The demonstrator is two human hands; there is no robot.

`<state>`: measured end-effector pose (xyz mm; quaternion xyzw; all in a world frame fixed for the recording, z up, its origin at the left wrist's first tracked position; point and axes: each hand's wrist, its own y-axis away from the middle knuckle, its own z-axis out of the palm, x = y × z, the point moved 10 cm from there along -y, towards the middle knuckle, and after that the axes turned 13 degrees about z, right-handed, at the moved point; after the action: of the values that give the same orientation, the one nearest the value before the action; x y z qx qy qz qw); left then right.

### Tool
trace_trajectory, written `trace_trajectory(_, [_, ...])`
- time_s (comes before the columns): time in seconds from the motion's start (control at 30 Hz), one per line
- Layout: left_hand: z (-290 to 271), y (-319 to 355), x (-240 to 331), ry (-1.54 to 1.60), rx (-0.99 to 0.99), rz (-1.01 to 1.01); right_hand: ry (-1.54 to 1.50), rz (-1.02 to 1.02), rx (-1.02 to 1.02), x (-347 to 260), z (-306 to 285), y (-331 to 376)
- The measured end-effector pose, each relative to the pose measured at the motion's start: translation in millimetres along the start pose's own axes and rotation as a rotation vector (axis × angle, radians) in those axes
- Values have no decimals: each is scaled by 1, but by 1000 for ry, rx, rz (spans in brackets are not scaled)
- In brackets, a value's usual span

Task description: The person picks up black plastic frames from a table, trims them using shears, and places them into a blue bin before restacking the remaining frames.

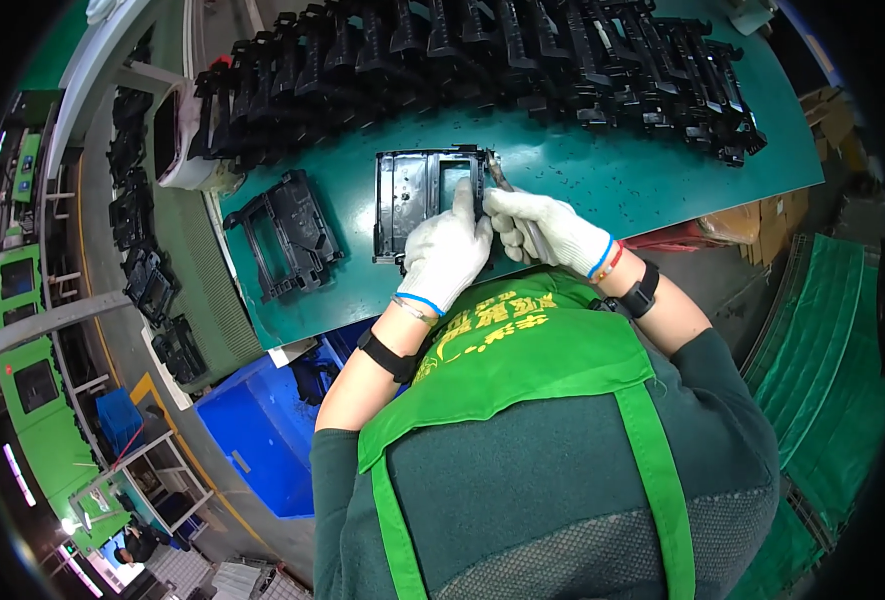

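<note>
On the green tabletop in front of me lies a rectangular black plastic frame, with a flat panel on its left and an opening on its right. My left hand, in a white glove, holds the frame at its lower right, the index finger stretched up over the opening. Gloved too, my right hand is closed around a pair of metal pliers. Their jaws are at the frame's upper right corner; whether they touch it I cannot tell. Left of the frame, apart from my hands, rests another black plastic frame.
A long row of stacked black plastic frames lines the far side of the green table, with small black scraps scattered before it. On the left, a conveyor belt runs beside more black parts. A blue bin stands below the table.
</note>
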<state>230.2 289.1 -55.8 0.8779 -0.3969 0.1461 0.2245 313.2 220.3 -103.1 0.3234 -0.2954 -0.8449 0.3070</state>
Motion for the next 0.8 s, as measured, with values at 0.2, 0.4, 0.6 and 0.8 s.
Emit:
trace_trajectory(0.2, [-16,3,-5,124,102,32,141,-106,6,-13,22,4])
trace_trajectory(0.4, [-68,41,4,365,494,132,859,-403,412,-49,46,51])
trace_trajectory(0.6, [-47,32,-22,999,823,268,829,-602,270,-35,3,38])
trace_trajectory(0.8, [-27,42,-54,1438,868,208,1260,-478,257,-27,82,14])
